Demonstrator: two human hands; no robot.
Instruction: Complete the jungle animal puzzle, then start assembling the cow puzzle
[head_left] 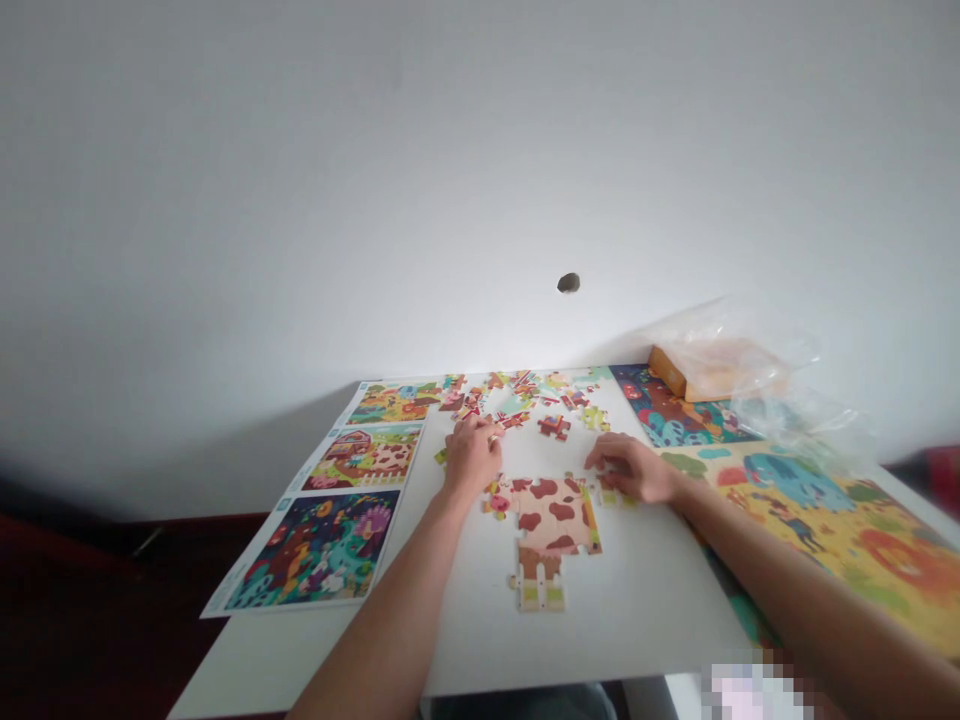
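Note:
A partly joined jigsaw with a brown-spotted cow pattern lies on the white table between my hands. My left hand rests just beyond its upper left corner, fingers slightly bent and apart, close to loose puzzle pieces. To the right of the jigsaw, my right hand curls its fingers down over a yellow-green puzzle piece, which they partly hide. A red puzzle piece lies by itself between the two hands, farther back.
Several loose pieces are scattered along the back by the wall. A reference sheet with three pictures lies at the left. On the right are a finished yellow animal puzzle, a dark one, and an orange box under clear plastic.

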